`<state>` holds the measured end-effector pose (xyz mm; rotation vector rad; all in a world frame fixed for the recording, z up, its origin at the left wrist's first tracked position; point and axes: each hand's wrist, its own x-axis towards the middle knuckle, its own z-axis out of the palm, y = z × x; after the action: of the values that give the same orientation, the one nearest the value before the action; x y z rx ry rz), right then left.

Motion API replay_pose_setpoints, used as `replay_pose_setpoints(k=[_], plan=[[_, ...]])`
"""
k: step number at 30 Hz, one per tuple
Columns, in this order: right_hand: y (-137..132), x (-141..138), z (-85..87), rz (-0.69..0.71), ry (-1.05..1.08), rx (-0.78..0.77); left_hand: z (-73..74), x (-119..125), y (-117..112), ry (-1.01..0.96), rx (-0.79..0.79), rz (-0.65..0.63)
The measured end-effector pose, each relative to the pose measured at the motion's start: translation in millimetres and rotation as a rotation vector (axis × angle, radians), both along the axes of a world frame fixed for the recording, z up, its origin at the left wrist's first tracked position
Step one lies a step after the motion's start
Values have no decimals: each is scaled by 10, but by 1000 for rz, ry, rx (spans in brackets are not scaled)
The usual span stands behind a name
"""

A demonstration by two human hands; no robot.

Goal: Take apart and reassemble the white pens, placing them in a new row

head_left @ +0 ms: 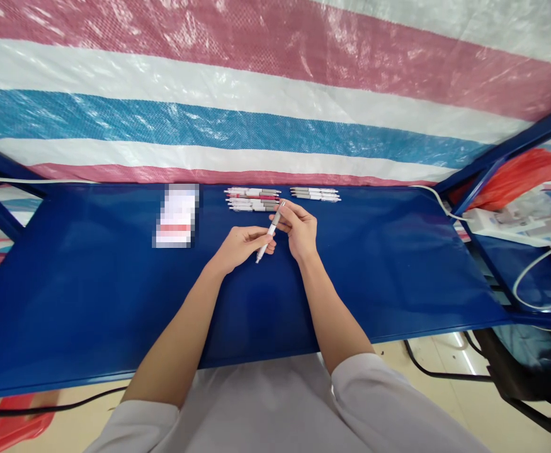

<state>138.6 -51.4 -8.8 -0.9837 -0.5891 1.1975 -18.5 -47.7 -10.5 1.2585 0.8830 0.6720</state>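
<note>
A white pen with a grey grip (266, 243) is held aslant between my two hands, above the blue table (114, 302). My left hand (244, 246) pinches its white barrel between thumb and fingers. Higher up, the fingers of my right hand (300, 229) close on the grey end and the tip. Just beyond my hands lies a pile of pens (251, 204), white and grey with a dark red one among them. To its right rests a smaller group of white and grey pens (315, 194).
A blurred-out white and red rectangle (176, 217) lies on the table's left side. Striped plastic sheeting (256, 82) hangs behind the table. At the right, a red plastic bag (516, 179) and white cables (516, 283) sit beside the blue frame. A black chair (530, 371) stands lower right.
</note>
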Motion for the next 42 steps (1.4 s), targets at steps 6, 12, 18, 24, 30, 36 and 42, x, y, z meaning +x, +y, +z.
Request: replay_pose_setpoints(k=[6,12,18,24,30,36,42], plan=[[-22,18,13,79,36,45,16,-47,20,-107,-148,-57],[-9,5,6,37,-10,52,37,-30,25,2,47,81],[8,-7,-11,-31,-17,13,7,-26,41,120,205,155],[-5,2,15,43,31,2,34,-68,46,-50,-91,-8],[-9,-7,27,51,92,34,38,-52,44,-59,-72,51],[4,-23,24,-34,35,7,3,-35,51,54,153,150],[4,6,0,10,96,-11,65,-48,30,47,38,-2]])
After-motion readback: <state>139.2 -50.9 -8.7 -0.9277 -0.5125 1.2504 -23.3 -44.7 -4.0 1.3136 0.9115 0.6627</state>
